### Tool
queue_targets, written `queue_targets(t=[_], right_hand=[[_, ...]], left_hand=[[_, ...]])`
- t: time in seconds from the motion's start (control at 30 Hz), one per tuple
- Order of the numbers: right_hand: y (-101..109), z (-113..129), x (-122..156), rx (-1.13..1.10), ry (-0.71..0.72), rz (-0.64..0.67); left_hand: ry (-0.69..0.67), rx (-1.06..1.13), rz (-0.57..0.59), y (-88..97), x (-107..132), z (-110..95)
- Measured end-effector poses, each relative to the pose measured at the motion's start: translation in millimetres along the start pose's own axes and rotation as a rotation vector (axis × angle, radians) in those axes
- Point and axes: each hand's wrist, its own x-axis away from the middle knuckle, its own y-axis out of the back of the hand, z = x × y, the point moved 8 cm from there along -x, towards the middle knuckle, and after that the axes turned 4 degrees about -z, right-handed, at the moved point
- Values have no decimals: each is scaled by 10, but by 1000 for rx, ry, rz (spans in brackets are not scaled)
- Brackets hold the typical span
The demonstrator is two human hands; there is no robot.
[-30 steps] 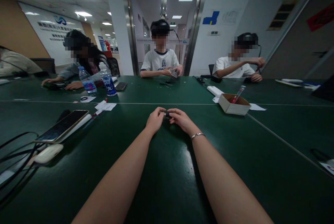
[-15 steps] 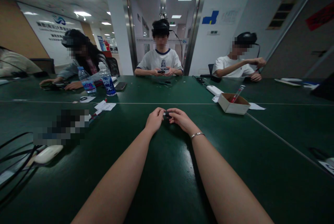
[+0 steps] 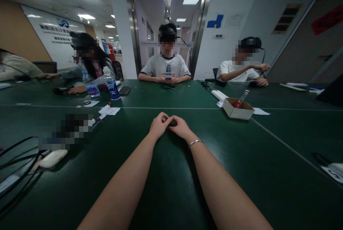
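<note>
Both forearms stretch out over the dark green table (image 3: 166, 187). My left hand (image 3: 158, 125) and my right hand (image 3: 180, 127) meet at the table's middle with fingertips pinched together. Between them sits a small dark object (image 3: 170, 122) that is almost fully hidden by the fingers, too small to name. A thin silver bracelet (image 3: 195, 142) circles my right wrist. Both hands rest low on the tabletop.
A small cardboard box (image 3: 237, 109) with a red-tipped tube stands to the right. At the left lie a white device (image 3: 53, 158), black cables (image 3: 16, 162), paper slips (image 3: 108, 110) and two water bottles (image 3: 111, 86). Three people sit across the table, handling small items.
My hands have closed tighter together and the dark object that showed between the fingertips is now nearly covered. The view has shifted slightly. The person opposite lowered both hands to the table.
</note>
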Motion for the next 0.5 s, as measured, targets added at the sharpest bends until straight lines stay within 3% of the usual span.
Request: queue_targets(t=[0.2, 0.3, 0.37, 0.43, 0.5], right_hand=[[-76, -89, 105, -287, -194, 94], [149, -77, 346, -330, -224, 157], [455, -77, 624, -354, -255, 174], [841, -90, 968, -318, -300, 175], [1277, -149, 1340, -217, -376, 135]], left_hand=[[60, 138, 143, -156, 79, -32], [116, 102, 364, 33, 368, -193], [122, -52, 558, 380, 724, -291], [95, -300, 678, 927, 1133, -296], [157, -569, 620, 1636, 1494, -149]])
